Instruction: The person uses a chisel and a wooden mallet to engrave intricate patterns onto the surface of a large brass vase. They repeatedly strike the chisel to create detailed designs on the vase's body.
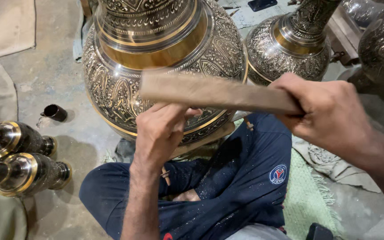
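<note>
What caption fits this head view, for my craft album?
Right hand swings a wooden stick over an engraved brass vase; left hand braces it.

A large engraved metal vase with polished gold bands (165, 58) stands on the grey concrete floor (50, 75), right in front of a person sitting cross-legged in dark blue trousers (241, 182). The left hand (163, 129) rests against the vase's lower belly, fingers pressed to the engraving. The right hand (330, 113) grips one end of a blurred flat wooden stick (214, 92), held crosswise just above the left hand. A second engraved vase (290, 44) stands behind to the right. Two smaller dark brass-banded vessels (23, 155) lie at left, near a small dark metal cup (55, 112).
</note>
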